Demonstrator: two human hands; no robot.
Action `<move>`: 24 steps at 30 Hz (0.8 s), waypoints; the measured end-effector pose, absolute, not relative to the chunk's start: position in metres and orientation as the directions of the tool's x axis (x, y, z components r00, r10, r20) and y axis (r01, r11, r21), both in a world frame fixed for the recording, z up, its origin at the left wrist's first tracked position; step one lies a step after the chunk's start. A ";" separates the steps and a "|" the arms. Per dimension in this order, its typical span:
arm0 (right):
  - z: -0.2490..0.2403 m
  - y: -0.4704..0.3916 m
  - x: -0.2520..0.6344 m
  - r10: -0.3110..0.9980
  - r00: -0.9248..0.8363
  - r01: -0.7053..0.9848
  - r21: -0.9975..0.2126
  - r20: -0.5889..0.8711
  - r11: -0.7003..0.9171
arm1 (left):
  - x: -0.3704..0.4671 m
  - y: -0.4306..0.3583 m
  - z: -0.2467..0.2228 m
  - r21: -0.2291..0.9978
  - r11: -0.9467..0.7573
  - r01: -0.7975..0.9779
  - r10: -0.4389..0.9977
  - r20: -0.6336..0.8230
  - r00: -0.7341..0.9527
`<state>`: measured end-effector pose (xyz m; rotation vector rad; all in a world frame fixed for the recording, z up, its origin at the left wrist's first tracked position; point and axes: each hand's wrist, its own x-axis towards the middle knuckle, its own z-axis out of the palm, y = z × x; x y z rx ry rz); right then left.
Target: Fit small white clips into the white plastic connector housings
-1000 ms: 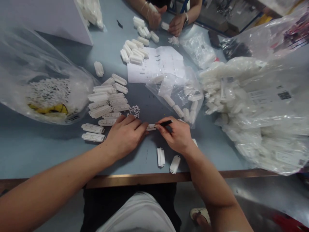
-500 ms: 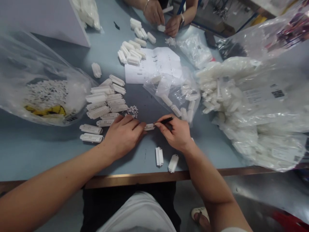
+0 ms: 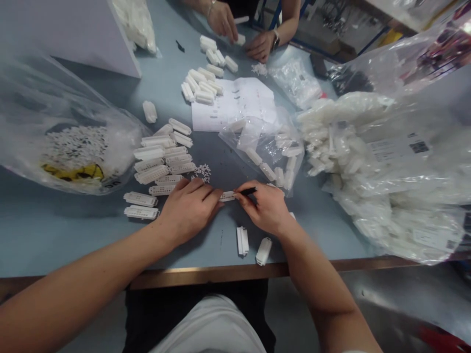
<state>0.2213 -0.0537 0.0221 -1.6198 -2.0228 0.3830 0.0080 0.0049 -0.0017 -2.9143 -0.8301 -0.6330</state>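
The white connector [image 3: 227, 196] lies on the counter [image 3: 191, 250] between my hands; my left hand [image 3: 190, 208] clamps its left end, my right hand [image 3: 262, 206] pinches a black tool [image 3: 249, 191] at its right end.

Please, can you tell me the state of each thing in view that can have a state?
Left hand: pinching the part.
Part: partly covered by fingers.
Right hand: closed on the tool.
Tool: held slanted, tip at the part.
Paper: unfolded, partly under the middle bag.
Middle bag: transparent, white parts inside.
Left bag: transparent, small bits inside.
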 end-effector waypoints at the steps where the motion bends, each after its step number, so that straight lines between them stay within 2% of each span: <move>1: 0.022 -0.054 0.221 0.965 -0.141 0.816 -0.527 0.219 0.239 | 0.008 0.005 -0.002 0.066 -0.855 0.514 0.495 0.401 0.771; 7: 0.023 -0.054 0.222 0.964 -0.026 0.794 -0.580 0.264 0.180 | 0.008 0.005 -0.001 0.050 -0.856 0.514 0.488 0.406 0.773; 18: 0.019 -0.055 0.221 0.961 -0.051 0.813 -0.548 0.270 0.197 | 0.008 0.004 -0.002 0.063 -0.854 0.517 0.496 0.400 0.771; 24: 0.020 -0.054 0.220 0.958 -0.068 0.823 -0.527 0.280 0.212 | 0.008 0.004 -0.003 0.125 -0.849 0.513 0.519 0.378 0.767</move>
